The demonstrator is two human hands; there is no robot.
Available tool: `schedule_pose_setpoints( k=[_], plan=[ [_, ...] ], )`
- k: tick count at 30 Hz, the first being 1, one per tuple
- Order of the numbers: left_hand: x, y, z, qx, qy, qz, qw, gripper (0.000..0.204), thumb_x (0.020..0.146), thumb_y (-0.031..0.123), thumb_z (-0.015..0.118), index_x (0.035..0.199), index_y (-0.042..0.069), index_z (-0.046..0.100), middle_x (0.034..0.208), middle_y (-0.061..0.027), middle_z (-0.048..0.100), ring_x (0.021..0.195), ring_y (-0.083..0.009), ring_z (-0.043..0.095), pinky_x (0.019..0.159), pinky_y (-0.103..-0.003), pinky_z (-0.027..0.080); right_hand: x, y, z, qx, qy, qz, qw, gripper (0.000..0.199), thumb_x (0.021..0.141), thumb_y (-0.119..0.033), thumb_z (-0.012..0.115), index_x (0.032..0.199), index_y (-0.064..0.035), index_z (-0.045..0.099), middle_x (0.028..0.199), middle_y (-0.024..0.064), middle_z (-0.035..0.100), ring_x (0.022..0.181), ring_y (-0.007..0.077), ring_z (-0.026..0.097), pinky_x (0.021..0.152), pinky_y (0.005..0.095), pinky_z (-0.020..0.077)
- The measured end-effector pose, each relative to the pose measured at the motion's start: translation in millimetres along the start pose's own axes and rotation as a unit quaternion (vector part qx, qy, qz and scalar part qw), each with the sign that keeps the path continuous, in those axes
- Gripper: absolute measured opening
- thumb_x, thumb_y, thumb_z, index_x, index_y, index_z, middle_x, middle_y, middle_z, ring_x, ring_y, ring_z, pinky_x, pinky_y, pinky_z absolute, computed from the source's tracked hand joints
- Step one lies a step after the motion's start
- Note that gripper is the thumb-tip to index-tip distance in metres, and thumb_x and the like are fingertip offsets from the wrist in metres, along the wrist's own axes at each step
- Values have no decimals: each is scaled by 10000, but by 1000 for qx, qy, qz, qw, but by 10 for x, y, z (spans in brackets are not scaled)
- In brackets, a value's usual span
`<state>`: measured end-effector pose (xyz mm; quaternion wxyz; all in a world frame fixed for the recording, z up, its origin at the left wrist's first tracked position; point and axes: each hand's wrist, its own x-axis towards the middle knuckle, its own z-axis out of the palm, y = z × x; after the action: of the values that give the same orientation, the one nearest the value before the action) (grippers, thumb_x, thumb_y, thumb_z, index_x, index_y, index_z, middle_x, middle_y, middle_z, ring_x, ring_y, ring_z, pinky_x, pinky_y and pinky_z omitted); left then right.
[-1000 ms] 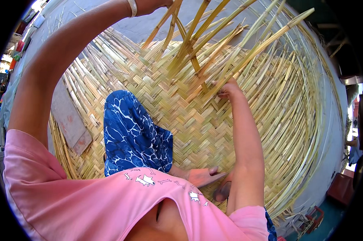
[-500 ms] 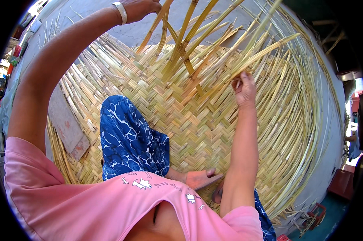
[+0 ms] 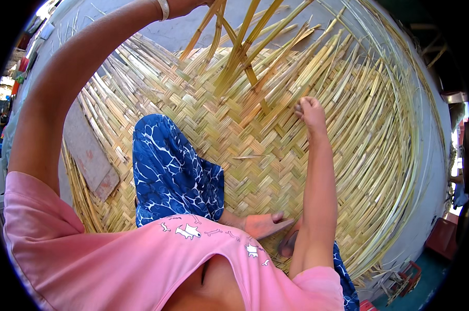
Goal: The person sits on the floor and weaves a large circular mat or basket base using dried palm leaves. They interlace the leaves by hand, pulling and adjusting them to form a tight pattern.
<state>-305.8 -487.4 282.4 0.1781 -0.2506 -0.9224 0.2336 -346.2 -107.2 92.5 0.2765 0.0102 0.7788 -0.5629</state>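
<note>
Left hand (image 3: 187, 5), fingers closed on strips (image 3: 232, 67) at 12 o'clock, should hold them high; right hand (image 3: 313, 116), 2 o'clock, curls, hold unclear.

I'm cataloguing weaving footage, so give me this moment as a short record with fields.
left hand: seems to grip the raised strips; partly cut off by the upper edge
right hand: over the woven mat, fingers curled; contact unclear
weave: diagonal, with long loose ends fanning outward
loose sliver: lying on the weave
flat grey board: at the mat's left side
</note>
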Motion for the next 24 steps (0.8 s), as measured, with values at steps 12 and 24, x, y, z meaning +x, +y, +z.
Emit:
schedule_pose_setpoints(
  k=[12,24],
  plan=[
    [-37,14,1,2,28,-3,1000,91,739,181,562,772,216,639,706,42,551,797,-162,531,777,-361,374,312,101,50,213,-185,77,956,196,868,-124,568,1026,-6,565,841,76,652,705,147,629,605,270,541],
    [-39,-115,33,31,100,15,994,108,760,130,576,839,129,648,782,-12,570,832,-195,539,805,-365,402,408,-40,343,-65,-370,-146,915,411,760,-215,682,1113,-18,606,1011,75,631,948,170,559,829,316,450]
  ],
)
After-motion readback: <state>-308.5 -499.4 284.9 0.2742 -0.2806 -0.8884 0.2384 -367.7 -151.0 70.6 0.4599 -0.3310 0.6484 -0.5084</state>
